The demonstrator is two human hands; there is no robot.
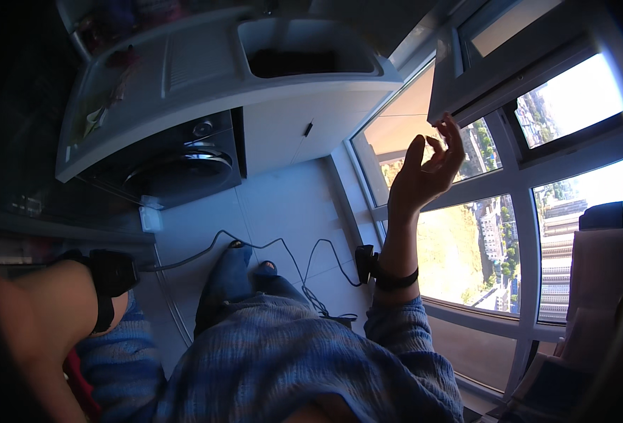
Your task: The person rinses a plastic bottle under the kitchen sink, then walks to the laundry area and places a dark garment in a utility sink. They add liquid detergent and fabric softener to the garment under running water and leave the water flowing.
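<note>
My right hand (430,164) is raised before the window with its fingers apart and curled, holding nothing. Its fingertips reach the lower corner of a tilted-open window sash (480,79); whether they touch it or only overlap it in view I cannot tell. A black wrist device (367,267) is strapped below that hand. My left hand (36,317) looms large and blurred at the lower left, close to the camera. Its fingers run out of the picture, so their hold is hidden. Another black wrist device (115,272) sits on the left wrist.
A cable (282,240) links both wrist devices and trails across the tiled floor (285,195). Ahead stands a white counter (200,100) with a sink (311,53), above a front-loading washing machine (179,164) and a white cabinet (295,127). Clothing-like fabric (597,275) hangs at the right.
</note>
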